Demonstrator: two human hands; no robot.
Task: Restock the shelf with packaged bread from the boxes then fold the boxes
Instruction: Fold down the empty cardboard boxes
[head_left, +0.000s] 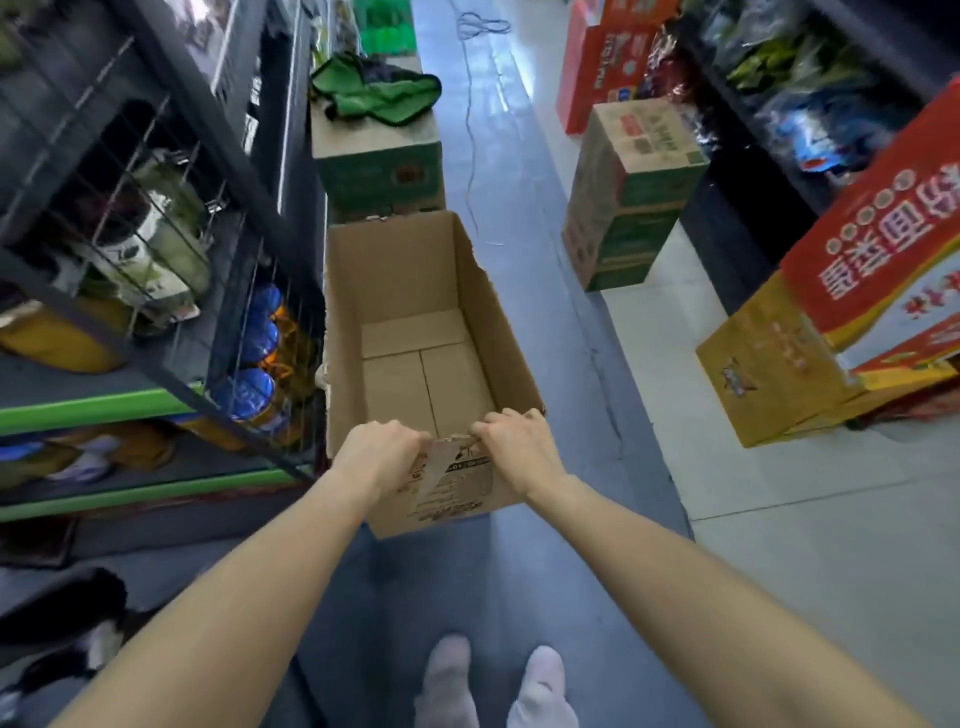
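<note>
An open brown cardboard box (405, 291) stands in the aisle in front of me, and nothing lies inside it. Its bottom flaps show as bare cardboard. My left hand (382, 449) grips the box's near top edge, fingers curled over the rim. My right hand (519, 447) grips the same edge a little to the right. A torn strip of tape hangs on the near wall between my hands. The shelf (156, 395) with green-edged boards and wire dividers runs along my left, holding packaged goods.
A sealed green and brown carton (379, 161) with a green cloth on top stands just beyond the box. Stacked cartons (628, 192) sit across the aisle. Red and yellow boxes (852, 322) lie at the right. My feet (493, 686) stand on grey floor.
</note>
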